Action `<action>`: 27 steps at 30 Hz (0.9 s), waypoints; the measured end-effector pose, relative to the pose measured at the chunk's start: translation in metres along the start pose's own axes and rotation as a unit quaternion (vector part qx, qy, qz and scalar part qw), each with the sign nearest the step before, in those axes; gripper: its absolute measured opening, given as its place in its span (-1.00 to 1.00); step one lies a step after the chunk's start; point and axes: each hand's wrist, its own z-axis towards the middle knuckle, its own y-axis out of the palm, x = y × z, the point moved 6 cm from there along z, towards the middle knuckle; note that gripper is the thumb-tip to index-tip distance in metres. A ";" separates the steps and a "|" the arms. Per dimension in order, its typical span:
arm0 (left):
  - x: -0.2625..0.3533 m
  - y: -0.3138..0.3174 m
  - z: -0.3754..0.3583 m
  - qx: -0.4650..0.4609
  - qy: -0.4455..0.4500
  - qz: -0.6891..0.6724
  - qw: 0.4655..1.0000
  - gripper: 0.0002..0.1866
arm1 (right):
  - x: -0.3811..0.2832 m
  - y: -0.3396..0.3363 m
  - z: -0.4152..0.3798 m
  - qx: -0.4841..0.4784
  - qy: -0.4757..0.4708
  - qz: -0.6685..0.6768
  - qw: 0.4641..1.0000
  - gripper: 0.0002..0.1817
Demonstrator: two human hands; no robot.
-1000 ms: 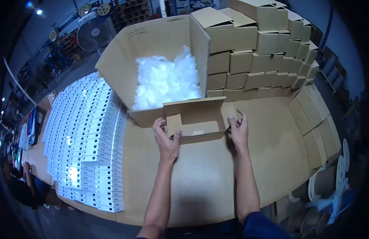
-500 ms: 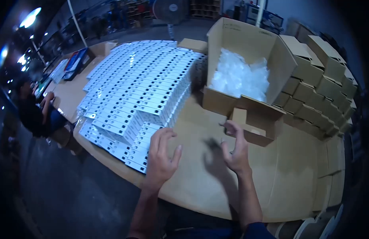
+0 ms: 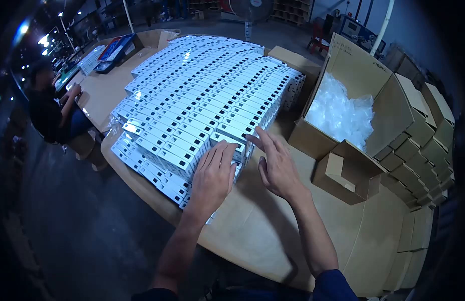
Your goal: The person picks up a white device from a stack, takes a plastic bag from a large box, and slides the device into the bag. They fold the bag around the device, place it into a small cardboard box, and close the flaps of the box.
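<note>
A large stack of slim white boxes with dark square marks covers the left and middle of the table. My left hand is at the stack's near right corner, its stretched fingers over the front boxes; whether they touch is hard to tell. To its right, my right hand is raised beside the stack's right side, fingers extended and thumb apart. Its fingertips are close to the end of a white box. I see nothing held in either hand.
An open carton of clear plastic bags stands right of the stack, with a smaller open cardboard box in front. Folded brown cartons are piled at the far right. Another person sits at the left by the brown tabletop.
Both hands have moved from above the bare tabletop to the near right corner of the white box stack. The view has shifted, so the scene sits differently in the frame.
</note>
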 end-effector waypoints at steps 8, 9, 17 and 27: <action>-0.008 -0.005 -0.005 0.007 0.009 0.022 1.000 -0.64 | -0.007 -0.013 -0.013 0.064 0.037 0.026 0.997 -0.19; -0.005 -0.008 -0.007 0.013 0.015 0.015 1.000 -0.64 | -0.007 -0.016 -0.022 0.047 0.076 0.074 0.993 -0.22; 0.093 -0.003 -0.032 0.063 0.130 -0.096 0.985 -0.63 | -0.016 -0.040 -0.118 -0.010 0.252 0.623 0.740 -0.42; 0.134 0.102 0.133 -0.037 0.164 -0.241 0.956 -0.67 | 0.091 -0.180 -0.143 0.270 0.256 0.176 0.911 -0.77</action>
